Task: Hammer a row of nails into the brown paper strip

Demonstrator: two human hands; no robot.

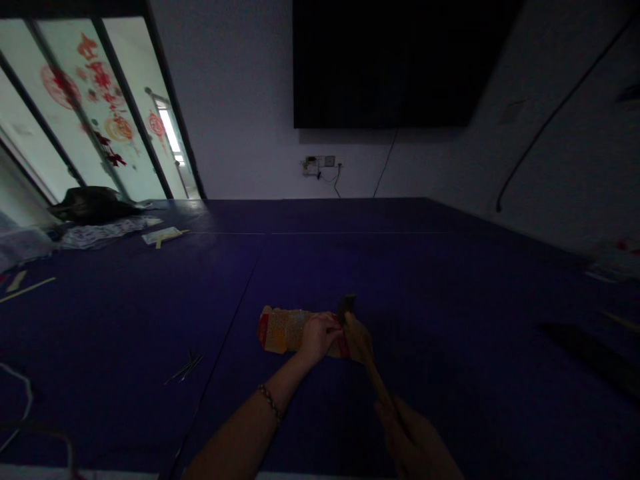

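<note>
A flattened piece of printed cardboard point(287, 328), tan with red ends, lies on the dark blue surface in front of me. My left hand point(317, 337) rests on its right half, thumb and forefinger pinched together; whatever is between them is too small and dark to make out. In my right hand point(414, 435) is a hammer point(376, 377), gripped low on its wooden handle. Its dark head is just beyond the left fingertips, above the cardboard's right end. From this view I cannot tell whether the head touches anything.
Several thin metal pieces point(186, 367) lie to the left. A dark flat strip point(593, 353) is at the right. Papers point(163, 235) and a black bag point(93, 203) sit at the far left. A pale cable point(25, 393) curls near the left edge. A television point(400, 63) hangs on the wall.
</note>
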